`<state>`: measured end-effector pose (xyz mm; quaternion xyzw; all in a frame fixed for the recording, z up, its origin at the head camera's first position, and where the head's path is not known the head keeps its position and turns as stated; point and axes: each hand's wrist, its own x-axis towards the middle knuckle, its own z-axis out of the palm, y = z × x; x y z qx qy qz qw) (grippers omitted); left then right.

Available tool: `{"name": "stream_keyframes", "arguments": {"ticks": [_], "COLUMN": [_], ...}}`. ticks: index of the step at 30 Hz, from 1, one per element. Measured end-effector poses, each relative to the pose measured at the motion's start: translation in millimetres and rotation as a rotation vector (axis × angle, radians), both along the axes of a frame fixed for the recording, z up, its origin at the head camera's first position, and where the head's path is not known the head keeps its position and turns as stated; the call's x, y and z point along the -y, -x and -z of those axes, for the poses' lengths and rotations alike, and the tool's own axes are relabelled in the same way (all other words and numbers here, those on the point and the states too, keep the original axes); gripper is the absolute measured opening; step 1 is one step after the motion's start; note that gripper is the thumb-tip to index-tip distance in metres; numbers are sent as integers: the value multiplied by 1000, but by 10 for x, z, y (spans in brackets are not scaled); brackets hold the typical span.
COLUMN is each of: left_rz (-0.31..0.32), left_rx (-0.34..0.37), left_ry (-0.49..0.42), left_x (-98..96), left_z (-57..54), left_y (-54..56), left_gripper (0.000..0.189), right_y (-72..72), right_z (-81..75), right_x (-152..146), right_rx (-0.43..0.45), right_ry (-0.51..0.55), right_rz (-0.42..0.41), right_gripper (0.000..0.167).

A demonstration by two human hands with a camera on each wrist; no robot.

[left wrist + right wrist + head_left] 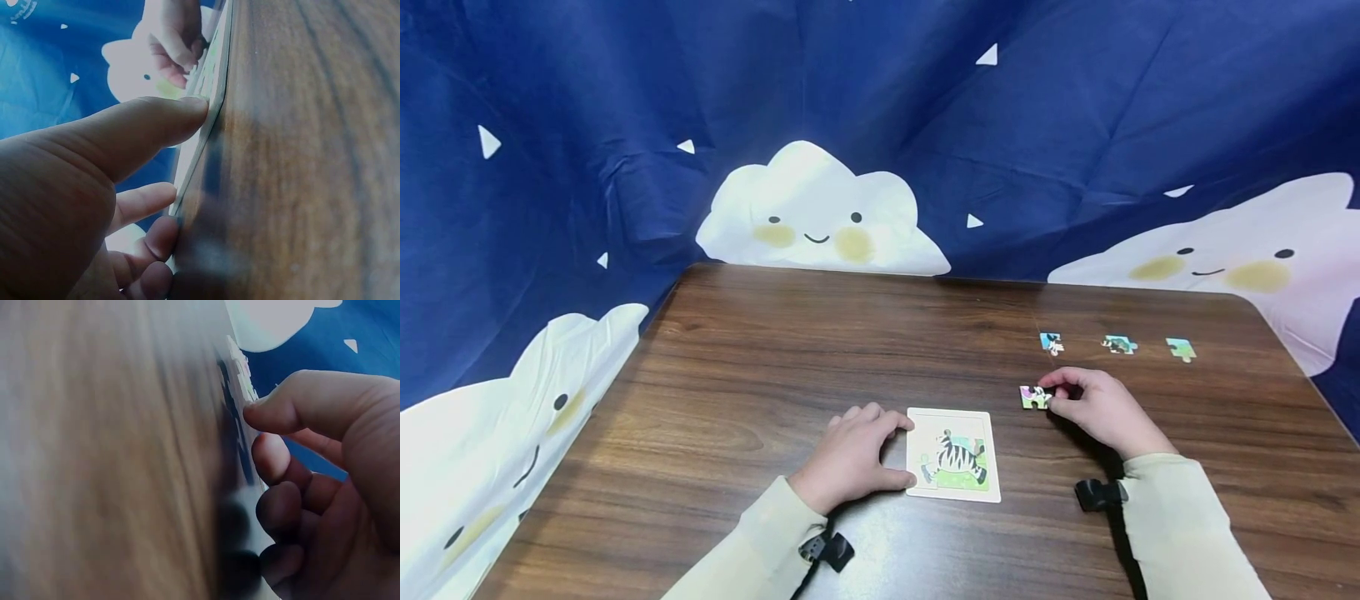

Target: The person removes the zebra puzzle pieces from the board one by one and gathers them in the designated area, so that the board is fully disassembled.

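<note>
A square puzzle board (pixel 952 497) with a white border lies on the table, a running zebra picture partly filled in on it. My left hand (pixel 865 454) rests at its left side, thumb and index finger spread and touching the board's left edge near two corners. In the left wrist view the thumb (pixel 156 122) lies against that edge. To the right, my right hand (pixel 1101 408) pinches a puzzle piece (pixel 1032 397) with pink, green and zebra stripes between thumb and fingers, low over the table. The fingertips cover the piece's right end.
Three loose puzzle pieces lie in a row farther back on the right: a striped one (pixel 1052 343), a green-blue one (pixel 1120 344) and a light green one (pixel 1181 348). Behind the wooden table (pixel 820 333) hangs a blue curtain (pixel 865 100) with clouds.
</note>
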<state>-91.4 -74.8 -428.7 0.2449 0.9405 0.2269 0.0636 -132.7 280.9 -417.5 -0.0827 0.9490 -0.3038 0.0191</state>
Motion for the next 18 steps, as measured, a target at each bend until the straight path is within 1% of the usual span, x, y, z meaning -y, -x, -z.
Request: {"name": "stream_keyframes", "arguments": {"ticks": [7, 18], "left_rz": [2, 1], "left_rx": [-19, -12], "left_ry": [10, 6], "left_x": [-1, 4], "left_z": [17, 11], "left_y": [2, -8], "left_gripper": [63, 63], "right_y": [13, 19], "right_z": [3, -15], "right_x": [-124, -264], "right_rx": [6, 25], "right_ry": [-23, -49], "right_rz": [24, 63], "right_gripper": [19, 20]}}
